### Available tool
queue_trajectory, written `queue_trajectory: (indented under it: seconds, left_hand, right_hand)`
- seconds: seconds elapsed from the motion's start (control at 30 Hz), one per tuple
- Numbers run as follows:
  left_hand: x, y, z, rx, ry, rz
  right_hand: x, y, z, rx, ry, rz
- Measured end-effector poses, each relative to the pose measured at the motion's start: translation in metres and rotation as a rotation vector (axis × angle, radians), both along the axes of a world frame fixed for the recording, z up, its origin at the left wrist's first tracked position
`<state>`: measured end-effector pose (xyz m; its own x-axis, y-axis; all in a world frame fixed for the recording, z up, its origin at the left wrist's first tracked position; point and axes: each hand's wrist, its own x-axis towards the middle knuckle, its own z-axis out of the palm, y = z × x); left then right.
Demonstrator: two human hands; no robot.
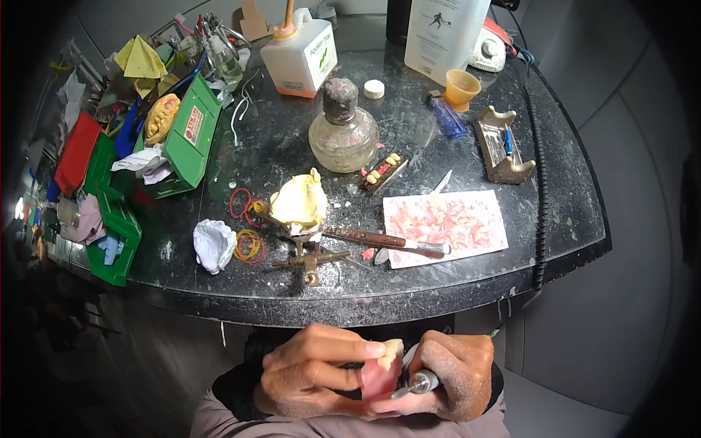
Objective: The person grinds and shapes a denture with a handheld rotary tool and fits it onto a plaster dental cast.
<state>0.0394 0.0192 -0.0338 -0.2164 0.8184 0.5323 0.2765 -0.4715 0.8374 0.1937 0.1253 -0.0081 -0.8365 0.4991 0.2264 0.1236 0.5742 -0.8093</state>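
Observation:
Low in the view, my left hand [314, 372] holds a pink plate [378, 379] with cream tooth shapes [389, 353] along its top. My right hand [454, 374] grips a silver metal tool [423, 381] against the plate's right side; the tool's tip is hard to make out. Above my hands on the dark bench lie a yellow plaster cast on a metal holder [299, 201], a wooden-handled knife [369, 239], a pink-smeared white slab [445, 223], a small strip with teeth [383, 173] and a white crumpled-looking piece [214, 247].
Green bins [191, 139] with casts and papers crowd the left. At the back stand a glass burner [343, 139], white jugs [292, 62], an orange cup [460, 87] and a blue lighter [449, 117]. A grey tray [500, 164] and black cord [540, 219] are right.

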Motion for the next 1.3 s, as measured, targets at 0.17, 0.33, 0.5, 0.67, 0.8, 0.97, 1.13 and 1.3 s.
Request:
queue_trajectory:
  seconds: [0.17,0.33,0.5,0.67,0.8,0.97,1.13,1.3]
  left_hand:
    - [0.001,-0.006,-0.012,0.179,0.244,0.205]
    - [0.001,-0.009,-0.019,0.212,0.325,0.23]
    - [0.004,-0.006,-0.014,0.172,0.336,0.248]
    - [0.001,-0.008,-0.014,0.167,0.284,0.195]
    - [0.002,-0.004,-0.011,0.18,0.303,0.172]
    - [0.001,-0.005,-0.01,0.17,0.329,0.153]
    - [-0.001,-0.008,-0.014,0.223,0.443,0.203]
    - [-0.002,-0.004,-0.009,0.26,0.51,0.253]
  right_hand:
    - [-0.009,-0.003,0.0,0.062,0.03,0.04]
    - [-0.011,-0.004,-0.005,0.152,0.079,0.013]
    - [-0.012,-0.004,-0.005,0.198,0.048,0.011]
    - [-0.008,0.001,-0.001,0.304,0.022,0.063]
    - [-0.007,0.0,0.003,0.282,-0.044,-0.013]
    - [-0.007,-0.001,0.003,0.334,-0.018,0.029]
    - [-0.004,-0.001,0.005,0.268,-0.037,-0.02]
    - [-0.006,-0.002,0.005,0.268,-0.056,-0.027]
